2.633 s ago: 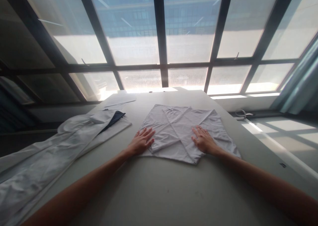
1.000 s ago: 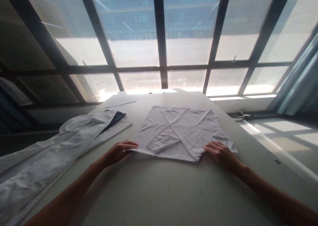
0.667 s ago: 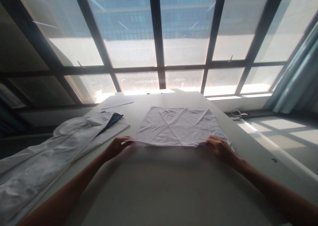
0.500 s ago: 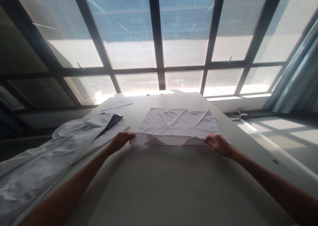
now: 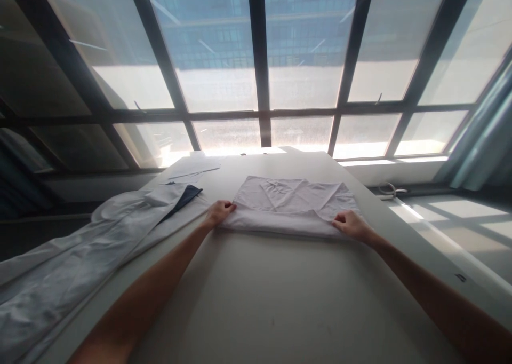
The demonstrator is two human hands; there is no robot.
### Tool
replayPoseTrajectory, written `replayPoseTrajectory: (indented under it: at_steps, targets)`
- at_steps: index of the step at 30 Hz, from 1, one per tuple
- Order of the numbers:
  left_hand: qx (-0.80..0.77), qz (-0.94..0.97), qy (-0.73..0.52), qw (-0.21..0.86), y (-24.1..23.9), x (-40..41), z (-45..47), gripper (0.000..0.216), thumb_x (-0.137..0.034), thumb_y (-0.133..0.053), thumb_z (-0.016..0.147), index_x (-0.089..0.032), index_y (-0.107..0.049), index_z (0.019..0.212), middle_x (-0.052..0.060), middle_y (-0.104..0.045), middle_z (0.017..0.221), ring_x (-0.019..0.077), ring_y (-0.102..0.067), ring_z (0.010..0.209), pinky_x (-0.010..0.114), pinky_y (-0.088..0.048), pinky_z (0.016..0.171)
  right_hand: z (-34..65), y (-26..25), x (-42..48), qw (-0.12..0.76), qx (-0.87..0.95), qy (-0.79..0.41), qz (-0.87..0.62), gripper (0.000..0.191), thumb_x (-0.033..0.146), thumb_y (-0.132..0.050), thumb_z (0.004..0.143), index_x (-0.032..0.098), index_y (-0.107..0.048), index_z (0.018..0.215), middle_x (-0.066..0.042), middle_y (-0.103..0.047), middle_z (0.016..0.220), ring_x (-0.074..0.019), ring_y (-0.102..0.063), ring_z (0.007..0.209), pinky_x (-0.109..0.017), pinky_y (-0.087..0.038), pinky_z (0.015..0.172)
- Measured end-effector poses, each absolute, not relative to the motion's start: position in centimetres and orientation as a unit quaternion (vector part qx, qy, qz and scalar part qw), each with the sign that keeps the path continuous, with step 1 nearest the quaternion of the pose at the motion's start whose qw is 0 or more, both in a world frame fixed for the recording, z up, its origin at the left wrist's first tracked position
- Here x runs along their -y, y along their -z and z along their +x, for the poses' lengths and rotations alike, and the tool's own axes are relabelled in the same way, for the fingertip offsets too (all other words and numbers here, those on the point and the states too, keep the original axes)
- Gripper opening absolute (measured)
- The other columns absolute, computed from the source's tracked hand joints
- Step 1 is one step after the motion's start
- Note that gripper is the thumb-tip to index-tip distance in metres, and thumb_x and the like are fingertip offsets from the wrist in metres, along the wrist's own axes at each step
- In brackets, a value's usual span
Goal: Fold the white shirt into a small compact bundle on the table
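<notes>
A white cloth (image 5: 294, 193) lies creased on the white table (image 5: 256, 294), its near part folded over toward the window. My left hand (image 5: 221, 213) pinches the left end of the folded-over edge. At the other end, my right hand (image 5: 351, 225) grips the same edge between thumb and fingers. Between the two hands the edge sags a little and rests on the layer beneath. The cloth's near fold runs straight across, close to both wrists.
Left of the cloth, a heap of white fabric (image 5: 100, 246) with a dark blue piece (image 5: 182, 201) hangs along the table side. White sheets (image 5: 192, 166) lie at the far left. Windows (image 5: 224, 60) rise behind, with a blue curtain (image 5: 474, 140) to the right.
Both hands have carried the near edge away from me and laid it down over the cloth. The left hand moved forward and right. The view has shifted slightly.
</notes>
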State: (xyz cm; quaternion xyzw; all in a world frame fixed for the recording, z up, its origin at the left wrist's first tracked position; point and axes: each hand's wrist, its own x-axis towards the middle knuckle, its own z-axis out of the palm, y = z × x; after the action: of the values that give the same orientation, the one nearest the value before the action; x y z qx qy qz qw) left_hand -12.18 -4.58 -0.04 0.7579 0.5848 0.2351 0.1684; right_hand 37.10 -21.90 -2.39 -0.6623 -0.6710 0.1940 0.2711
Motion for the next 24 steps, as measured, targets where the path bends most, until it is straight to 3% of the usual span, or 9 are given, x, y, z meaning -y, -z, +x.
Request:
replayPoseTrajectory:
  at_steps: [6, 10, 15, 19, 24]
  targets:
    - [-0.618, 0.761, -0.182, 0.076, 1.2, 5.1, -12.5, 0.038, -0.049, -0.055, 0.093, -0.018, -0.076, 0.086, 0.009, -0.077, 0.088, 0.0250, -0.070, 0.084, 0.028, -0.039, 0.067, 36.9, 2.9, 22.0, 0.306, 0.656, -0.157, -0.672, 0.040, 0.053, -0.059, 0.083, 0.019, -0.063, 0.063, -0.003, -0.064, 0.061, -0.0186, -0.057, 0.061, -0.028, -0.036, 0.059]
    - [-0.638, 0.753, -0.158, 0.031, 1.2, 6.2, -12.2, 0.038, -0.051, -0.055, 0.098, -0.020, -0.076, 0.095, 0.012, -0.079, 0.099, 0.0294, -0.072, 0.093, 0.029, -0.042, 0.069, 36.4, 2.4, 22.5, 0.267, 0.645, -0.121, -0.706, 0.032, 0.045, -0.061, 0.087, 0.020, -0.063, 0.066, -0.005, -0.068, 0.066, -0.0206, -0.062, 0.067, -0.028, -0.036, 0.061]
    - [-0.644, 0.753, -0.137, 0.003, 0.9, 7.2, -11.3, 0.035, -0.050, -0.055, 0.100, -0.020, -0.073, 0.095, 0.014, -0.078, 0.101, 0.0311, -0.072, 0.098, 0.031, -0.047, 0.074, 35.7, 1.9, 23.3, 0.235, 0.635, -0.079, -0.731, 0.012, 0.033, -0.068, 0.088, 0.021, -0.071, 0.086, -0.007, -0.076, 0.084, -0.0229, -0.069, 0.081, -0.027, -0.039, 0.066]
    - [-0.649, 0.750, -0.129, 0.001, 0.3, 7.5, -11.3, 0.034, -0.047, -0.055, 0.101, -0.018, -0.072, 0.098, 0.014, -0.076, 0.102, 0.0307, -0.071, 0.098, 0.034, -0.051, 0.082, 35.4, 1.9, 23.6, 0.222, 0.625, -0.053, -0.746, 0.014, 0.031, -0.071, 0.089, 0.021, -0.074, 0.100, -0.008, -0.077, 0.093, -0.0251, -0.071, 0.088, -0.028, -0.040, 0.069]
    - [-0.573, 0.791, -0.205, -0.068, -0.8, 9.0, -9.2, 0.038, -0.032, -0.050, 0.103, -0.013, -0.065, 0.132, 0.018, -0.067, 0.133, 0.0318, -0.062, 0.123, 0.041, -0.047, 0.105, 35.3, 2.2, 23.4, 0.202, 0.632, -0.035, -0.748, 0.015, 0.031, -0.071, 0.090, 0.021, -0.075, 0.100, -0.010, -0.077, 0.095, -0.0264, -0.071, 0.091, -0.029, -0.041, 0.070]
